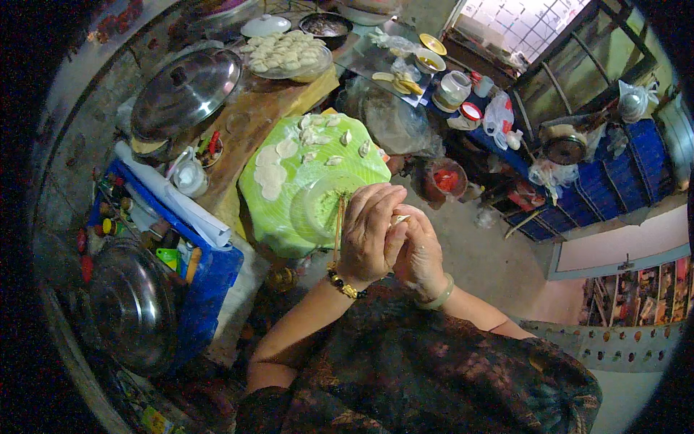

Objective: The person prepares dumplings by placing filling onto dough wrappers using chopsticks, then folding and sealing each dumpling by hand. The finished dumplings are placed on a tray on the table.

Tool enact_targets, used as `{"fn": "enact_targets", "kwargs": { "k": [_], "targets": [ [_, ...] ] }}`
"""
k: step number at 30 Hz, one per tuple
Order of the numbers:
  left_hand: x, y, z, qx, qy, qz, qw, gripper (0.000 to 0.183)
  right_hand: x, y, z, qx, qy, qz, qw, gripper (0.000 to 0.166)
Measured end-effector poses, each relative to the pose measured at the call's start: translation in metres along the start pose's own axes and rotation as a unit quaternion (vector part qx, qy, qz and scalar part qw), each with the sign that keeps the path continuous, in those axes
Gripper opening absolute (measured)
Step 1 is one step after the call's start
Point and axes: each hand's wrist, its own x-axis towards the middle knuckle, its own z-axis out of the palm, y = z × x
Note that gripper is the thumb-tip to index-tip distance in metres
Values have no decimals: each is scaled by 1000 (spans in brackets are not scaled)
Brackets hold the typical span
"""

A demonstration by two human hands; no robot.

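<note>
My left hand and my right hand are pressed together around a small dumpling; only a white edge of it shows between the fingers. Just left of them, a clear bowl of pale green filling stands on a green, leaf-patterned tabletop. Chopsticks lean in the bowl, partly behind my left hand. Flat round dough wrappers lie overlapping at the table's left. Several folded dumplings are spread across its far side, near some white flour.
Beyond the table, a plate heaped with dumplings rests on a wooden counter, near a large metal lid. A blue crate of kitchen goods stands at left. A red-lined bucket is on the right.
</note>
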Motion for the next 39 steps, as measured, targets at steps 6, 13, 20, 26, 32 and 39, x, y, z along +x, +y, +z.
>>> {"fn": "enact_targets", "kwargs": {
  "k": [6, 13, 20, 26, 32, 39],
  "targets": [
    [-1, 5, 6, -78, 41, -55, 995, 21, 14, -2, -4, -300, -45, -263, 916, 13],
    [-6, 11, 0, -194, 30, -199, 960, 24, 31, -23, 5, -331, -165, -148, 917, 25],
    [-9, 4, -8, -250, -28, -277, 927, 29, 39, -31, 17, -271, -232, 108, 928, 45],
    [-6, -2, -6, -195, -43, -255, 946, 29, 44, -28, 10, -299, -225, 107, 921, 40],
    [-6, -33, 12, -177, -14, -294, 939, 34, 70, -4, -14, -305, -167, 75, 935, 35],
    [-24, -123, -21, -373, 21, -516, 771, 58, 113, -16, -44, -91, -65, 133, 985, 46]
  ]
}}
